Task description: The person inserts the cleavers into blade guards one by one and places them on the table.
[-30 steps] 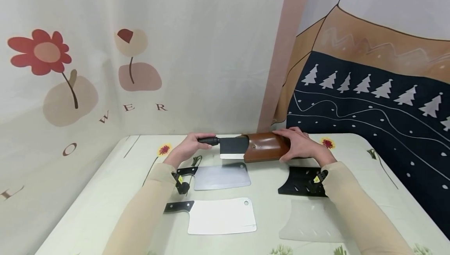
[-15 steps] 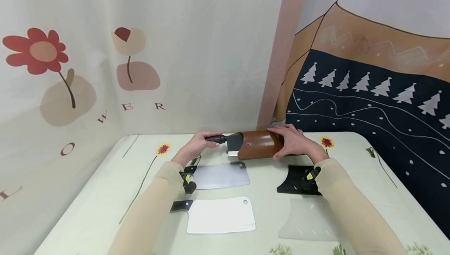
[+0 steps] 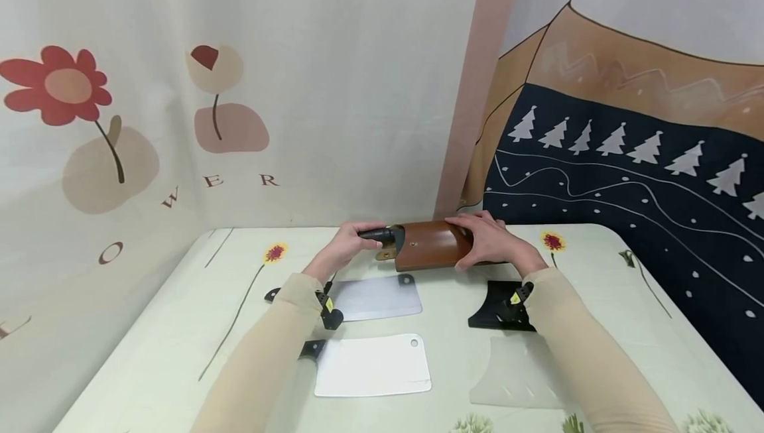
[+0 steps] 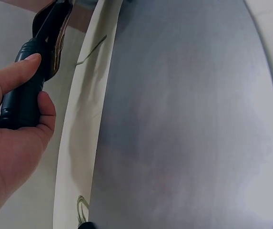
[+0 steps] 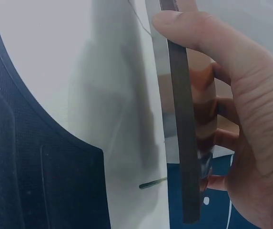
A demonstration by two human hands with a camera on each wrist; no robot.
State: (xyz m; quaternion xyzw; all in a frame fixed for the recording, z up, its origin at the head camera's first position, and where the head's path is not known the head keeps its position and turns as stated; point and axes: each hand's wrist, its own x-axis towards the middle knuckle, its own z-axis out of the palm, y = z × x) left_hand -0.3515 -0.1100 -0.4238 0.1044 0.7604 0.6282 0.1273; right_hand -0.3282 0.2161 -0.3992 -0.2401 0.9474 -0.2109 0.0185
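Note:
My left hand (image 3: 345, 247) grips the black handle (image 4: 24, 95) of a cleaver, thumb along one side and fingers curled round it. Nearly all of that cleaver's blade is hidden inside a brown leather sheath (image 3: 426, 247); only a sliver of dark steel shows at the mouth. At the sheath's other end my right hand (image 3: 494, 242) holds it, thumb on the near edge and fingers over the top. The right wrist view shows the thumb on the sheath's narrow edge (image 5: 186, 129). Sheath and cleaver are held above the far part of the table.
Two more cleavers lie on the table (image 3: 239, 340): a grey-bladed cleaver (image 3: 379, 298) and, nearer, a bright-bladed cleaver (image 3: 373, 367). To the right lie a black blade cover (image 3: 492, 310) and a translucent blade cover (image 3: 513, 373). A curtain (image 3: 358, 88) hangs behind.
The cleaver has slid rightward into the leather sheath, so its blade has gone from mostly exposed to nearly covered. My left hand moved right with the handle; the sheath and right hand shifted slightly left.

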